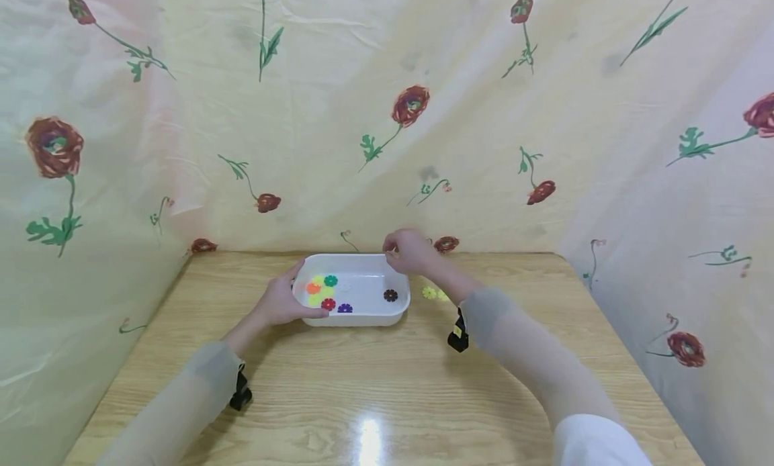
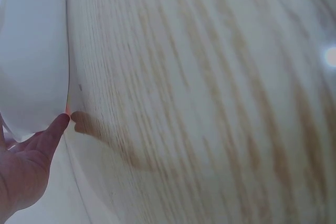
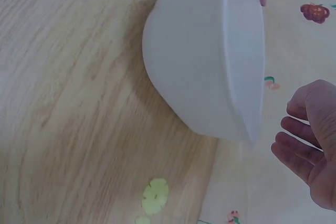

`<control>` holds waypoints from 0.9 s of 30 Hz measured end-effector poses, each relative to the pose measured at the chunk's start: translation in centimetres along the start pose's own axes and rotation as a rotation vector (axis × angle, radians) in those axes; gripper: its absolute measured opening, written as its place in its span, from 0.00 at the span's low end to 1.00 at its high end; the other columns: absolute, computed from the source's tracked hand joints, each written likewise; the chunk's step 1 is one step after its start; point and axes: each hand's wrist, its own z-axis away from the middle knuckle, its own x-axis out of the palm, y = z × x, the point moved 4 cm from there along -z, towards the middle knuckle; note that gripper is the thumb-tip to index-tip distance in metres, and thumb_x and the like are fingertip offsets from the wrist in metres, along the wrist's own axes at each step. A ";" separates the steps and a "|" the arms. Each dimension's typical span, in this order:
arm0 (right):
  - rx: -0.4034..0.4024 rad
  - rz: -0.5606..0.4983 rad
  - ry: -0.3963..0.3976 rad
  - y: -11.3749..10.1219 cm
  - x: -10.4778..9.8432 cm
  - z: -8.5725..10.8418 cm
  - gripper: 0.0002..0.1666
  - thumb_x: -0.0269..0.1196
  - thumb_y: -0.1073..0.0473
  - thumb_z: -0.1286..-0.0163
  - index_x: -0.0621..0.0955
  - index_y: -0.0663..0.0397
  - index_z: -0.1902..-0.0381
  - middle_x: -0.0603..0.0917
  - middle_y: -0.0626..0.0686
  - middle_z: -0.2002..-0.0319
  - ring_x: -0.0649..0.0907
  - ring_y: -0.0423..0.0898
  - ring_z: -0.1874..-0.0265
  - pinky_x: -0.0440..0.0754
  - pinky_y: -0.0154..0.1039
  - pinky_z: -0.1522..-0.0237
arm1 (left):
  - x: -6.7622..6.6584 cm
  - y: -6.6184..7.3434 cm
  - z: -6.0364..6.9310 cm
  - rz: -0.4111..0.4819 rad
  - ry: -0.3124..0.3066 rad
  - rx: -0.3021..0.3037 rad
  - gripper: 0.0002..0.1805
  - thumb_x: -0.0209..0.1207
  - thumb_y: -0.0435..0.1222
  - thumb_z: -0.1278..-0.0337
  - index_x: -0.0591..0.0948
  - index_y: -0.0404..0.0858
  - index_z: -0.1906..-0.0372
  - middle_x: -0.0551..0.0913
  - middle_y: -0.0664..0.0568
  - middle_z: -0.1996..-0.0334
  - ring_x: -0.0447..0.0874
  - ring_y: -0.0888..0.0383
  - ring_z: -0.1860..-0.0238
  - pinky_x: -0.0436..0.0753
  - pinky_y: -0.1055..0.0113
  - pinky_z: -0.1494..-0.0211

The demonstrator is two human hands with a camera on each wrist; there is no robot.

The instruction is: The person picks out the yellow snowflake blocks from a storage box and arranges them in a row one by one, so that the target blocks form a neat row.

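A screened nook, room type unclear: flowered cloth (image 1: 326,117) behind a wooden table (image 1: 338,379)

On the light-brown wooden desk (image 1: 375,372), streaked with darker grain, a white rectangular plastic basin (image 1: 357,321) holds flat flower-shaped discs: green disc (image 1: 330,280), orange disc (image 1: 313,288), yellow discs (image 1: 327,292) and red disc (image 1: 328,304) toward its left edge, purple disc (image 1: 345,308) at its near edge, dark-brown disc (image 1: 390,295) by its right; pale-yellow discs (image 1: 428,293) beyond that; cream cloth (image 1: 326,117) along the desk's far edge, printed with red-brown, green-stemmed flowers (image 1: 411,106)
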 end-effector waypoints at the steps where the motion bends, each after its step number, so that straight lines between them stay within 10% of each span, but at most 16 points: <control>1: -0.002 0.008 -0.007 -0.1 0.3 -0.1 0.09 0.65 0.60 0.29 0.89 0.56 0.56 0.92 0.55 0.58 0.89 0.52 0.55 0.88 0.47 0.47 | 0.0 0.0 0.0 0.000 0.000 -0.001 0.72 0.84 0.52 0.59 0.53 0.36 0.14 0.70 0.36 0.22 0.77 0.41 0.32 0.75 0.40 0.24; 27: -0.054 -0.031 -0.152 -4.9 4.7 -1.9 0.11 0.66 0.60 0.27 0.88 0.56 0.51 0.92 0.53 0.53 0.88 0.48 0.51 0.87 0.43 0.43 | 0.2 0.0 -0.1 0.018 0.017 -0.008 0.70 0.84 0.50 0.57 0.54 0.37 0.14 0.72 0.37 0.23 0.79 0.41 0.33 0.77 0.41 0.25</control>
